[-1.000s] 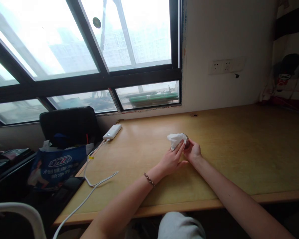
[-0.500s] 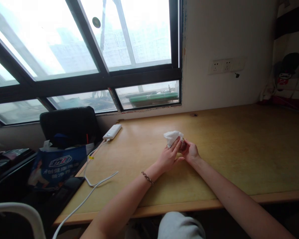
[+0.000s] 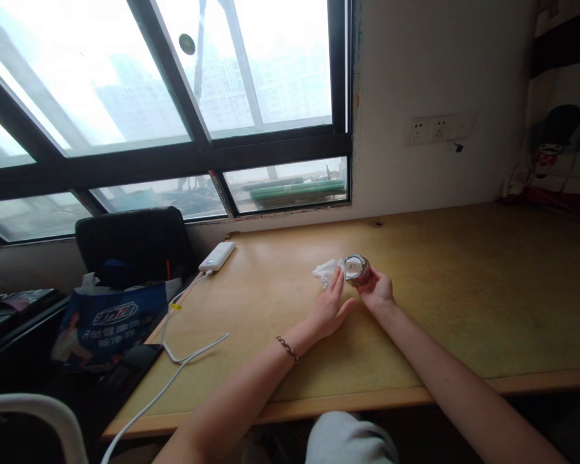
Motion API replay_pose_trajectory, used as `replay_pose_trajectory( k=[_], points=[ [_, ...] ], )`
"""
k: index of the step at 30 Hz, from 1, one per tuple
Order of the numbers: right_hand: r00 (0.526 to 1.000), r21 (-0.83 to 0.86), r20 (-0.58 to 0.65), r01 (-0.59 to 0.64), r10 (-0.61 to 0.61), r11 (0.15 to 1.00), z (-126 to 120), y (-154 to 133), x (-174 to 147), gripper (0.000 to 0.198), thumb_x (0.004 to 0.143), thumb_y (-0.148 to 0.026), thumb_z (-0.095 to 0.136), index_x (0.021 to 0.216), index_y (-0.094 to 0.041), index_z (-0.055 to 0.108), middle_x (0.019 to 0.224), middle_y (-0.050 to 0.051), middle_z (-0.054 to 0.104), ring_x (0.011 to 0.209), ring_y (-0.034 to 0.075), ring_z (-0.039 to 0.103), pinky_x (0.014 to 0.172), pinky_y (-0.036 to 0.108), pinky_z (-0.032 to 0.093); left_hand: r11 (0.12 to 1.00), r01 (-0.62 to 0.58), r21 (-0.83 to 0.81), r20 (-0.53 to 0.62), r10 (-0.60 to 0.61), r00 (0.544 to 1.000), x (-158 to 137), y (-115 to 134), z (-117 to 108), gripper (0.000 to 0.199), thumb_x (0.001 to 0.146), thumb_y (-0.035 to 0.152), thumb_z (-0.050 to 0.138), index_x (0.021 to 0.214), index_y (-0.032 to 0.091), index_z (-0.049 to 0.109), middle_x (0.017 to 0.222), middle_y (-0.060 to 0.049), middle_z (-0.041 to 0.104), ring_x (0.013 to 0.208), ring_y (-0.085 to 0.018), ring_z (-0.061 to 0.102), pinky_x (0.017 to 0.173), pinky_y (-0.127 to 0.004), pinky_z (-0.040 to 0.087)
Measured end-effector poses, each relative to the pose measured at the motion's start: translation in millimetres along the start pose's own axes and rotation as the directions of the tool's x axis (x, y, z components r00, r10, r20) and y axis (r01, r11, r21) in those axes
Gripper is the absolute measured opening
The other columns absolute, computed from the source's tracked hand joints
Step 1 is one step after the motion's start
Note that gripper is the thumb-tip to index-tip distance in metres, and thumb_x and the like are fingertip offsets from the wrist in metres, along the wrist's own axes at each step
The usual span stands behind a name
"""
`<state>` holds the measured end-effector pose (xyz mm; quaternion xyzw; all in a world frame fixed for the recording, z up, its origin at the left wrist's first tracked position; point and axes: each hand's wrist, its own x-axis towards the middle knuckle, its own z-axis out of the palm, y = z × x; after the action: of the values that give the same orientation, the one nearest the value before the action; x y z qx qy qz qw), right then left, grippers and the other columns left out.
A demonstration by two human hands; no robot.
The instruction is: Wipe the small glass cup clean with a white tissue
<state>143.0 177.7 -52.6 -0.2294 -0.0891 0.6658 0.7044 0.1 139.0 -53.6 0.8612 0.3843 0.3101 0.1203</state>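
Observation:
My right hand is wrapped around a small round jar, tilted so that its silvery, pale round end faces me. A crumpled white tissue sticks out past the fingers of my left hand, which hold it just left of the jar. The left fingers are long and pressed together, with the thumb apart. How they grip the tissue underneath is hidden. Both hands are over the middle of the wooden table.
On the table's left edge lies a white power bank with a white cable trailing toward me. Left of the table are a black chair and a blue bag. Behind are a window and a wall socket.
My left hand has drawn the tissue slightly left and down, off the jar's end. The jar, covered before, now shows its silvery face. My right hand has moved slightly right.

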Motion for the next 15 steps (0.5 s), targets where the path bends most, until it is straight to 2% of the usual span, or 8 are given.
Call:
replay_pose_trajectory(
  k=[6, 9, 12, 15],
  points=[
    [0.997, 0.043, -0.082, 0.007, -0.003, 0.999, -4, -2, 3, 0.023, 0.079, -0.015, 0.037, 0.064, -0.017, 0.055, 0.058, 0.0, 0.063, 0.057, 0.012, 0.06, 0.057, 0.025, 0.05, 0.984, -0.169, 0.054, 0.122, 0.162, 0.979, -1, 16, -6, 0.066, 0.084, 0.043, 0.034, 0.136, 0.014, 0.007, 0.142, -0.013, 0.007, 0.129, -0.023, 0.01, 0.103, -0.04, 0.026],
    [0.997, 0.033, -0.068, -0.033, 0.035, 0.999, -5, 1, 0, 0.022, 0.079, -0.016, 0.038, 0.066, -0.017, 0.056, 0.062, 0.001, 0.064, 0.059, 0.012, 0.06, 0.06, 0.024, 0.05, 0.965, -0.245, 0.093, 0.167, 0.227, 0.959, -1, 21, -8, 0.068, 0.083, 0.046, 0.035, 0.136, 0.012, 0.008, 0.141, -0.015, 0.009, 0.129, -0.024, 0.01, 0.103, -0.04, 0.025],
    [0.996, 0.026, -0.047, -0.072, 0.073, 0.997, -4, 5, -2, 0.02, 0.078, -0.017, 0.041, 0.067, -0.017, 0.057, 0.064, 0.001, 0.064, 0.061, 0.012, 0.06, 0.061, 0.025, 0.05, 0.953, -0.265, 0.148, 0.167, 0.24, 0.956, 0, 20, -8, 0.069, 0.083, 0.048, 0.033, 0.135, 0.01, 0.011, 0.141, -0.016, 0.011, 0.129, -0.025, 0.01, 0.104, -0.041, 0.022],
    [0.999, -0.008, -0.028, -0.043, 0.042, 0.999, -4, 6, -1, 0.018, 0.077, -0.016, 0.042, 0.067, -0.018, 0.057, 0.062, 0.0, 0.063, 0.058, 0.011, 0.059, 0.058, 0.024, 0.049, 0.958, -0.206, 0.198, 0.116, 0.185, 0.976, 2, 13, -7, 0.068, 0.083, 0.046, 0.033, 0.135, 0.008, 0.011, 0.14, -0.017, 0.012, 0.129, -0.024, 0.009, 0.104, -0.04, 0.022]
  ],
)
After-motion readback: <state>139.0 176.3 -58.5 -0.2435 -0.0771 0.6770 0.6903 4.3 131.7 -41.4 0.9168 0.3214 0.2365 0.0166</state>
